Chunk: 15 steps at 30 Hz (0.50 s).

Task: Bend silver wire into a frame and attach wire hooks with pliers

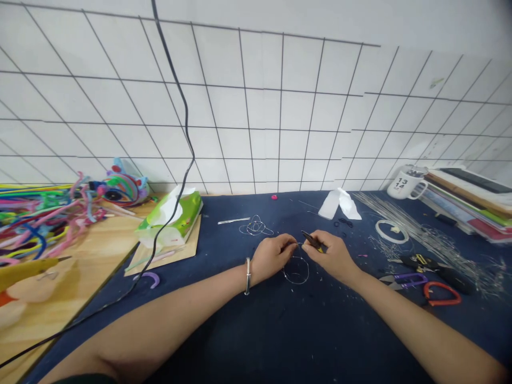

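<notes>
White wall [260,106] with dark grid lines behind a dark blue tabletop [240,341].

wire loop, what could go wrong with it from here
The left hand holds the wire loop close to the pliers in the right hand, so a slip might nip a fingertip. The thin wire could kink. The purple-handled scissors lie near the right forearm and might scratch it.
</notes>
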### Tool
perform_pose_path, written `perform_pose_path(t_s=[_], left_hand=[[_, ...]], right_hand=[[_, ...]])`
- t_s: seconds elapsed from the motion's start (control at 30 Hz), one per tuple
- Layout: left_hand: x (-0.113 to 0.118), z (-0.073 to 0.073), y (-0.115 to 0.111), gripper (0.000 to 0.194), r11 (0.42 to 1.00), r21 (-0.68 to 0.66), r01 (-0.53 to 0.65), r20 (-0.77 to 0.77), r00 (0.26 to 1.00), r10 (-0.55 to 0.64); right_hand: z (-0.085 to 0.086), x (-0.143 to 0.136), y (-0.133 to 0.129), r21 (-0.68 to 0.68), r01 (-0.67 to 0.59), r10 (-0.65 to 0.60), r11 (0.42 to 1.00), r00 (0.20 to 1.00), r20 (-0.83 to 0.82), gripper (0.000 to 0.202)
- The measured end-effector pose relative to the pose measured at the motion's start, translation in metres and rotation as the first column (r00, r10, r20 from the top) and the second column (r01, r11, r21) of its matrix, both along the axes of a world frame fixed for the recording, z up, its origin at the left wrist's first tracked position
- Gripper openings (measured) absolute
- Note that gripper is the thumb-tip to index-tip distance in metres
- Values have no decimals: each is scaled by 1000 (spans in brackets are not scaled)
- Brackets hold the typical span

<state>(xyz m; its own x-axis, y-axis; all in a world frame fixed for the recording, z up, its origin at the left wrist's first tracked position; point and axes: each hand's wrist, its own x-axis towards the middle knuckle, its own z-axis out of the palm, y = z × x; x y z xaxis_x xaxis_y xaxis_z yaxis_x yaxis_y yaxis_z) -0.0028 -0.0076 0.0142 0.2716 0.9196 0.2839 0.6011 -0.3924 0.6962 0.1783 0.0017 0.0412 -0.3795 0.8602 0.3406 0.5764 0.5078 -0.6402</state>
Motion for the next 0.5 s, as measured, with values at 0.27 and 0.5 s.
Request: perform_pose_path(t_s=[0.27,0.5], left_hand=[[0,-3,2,22,998,-64,9,81,997,-4],[-5,-7,7,19,991,-111,70,174,983,-50]], right_hand=[[-8,-2,0,-29,-31,32,999,999,35,13],[-6,3,3,-213,-39,12,976,992,-129,16]])
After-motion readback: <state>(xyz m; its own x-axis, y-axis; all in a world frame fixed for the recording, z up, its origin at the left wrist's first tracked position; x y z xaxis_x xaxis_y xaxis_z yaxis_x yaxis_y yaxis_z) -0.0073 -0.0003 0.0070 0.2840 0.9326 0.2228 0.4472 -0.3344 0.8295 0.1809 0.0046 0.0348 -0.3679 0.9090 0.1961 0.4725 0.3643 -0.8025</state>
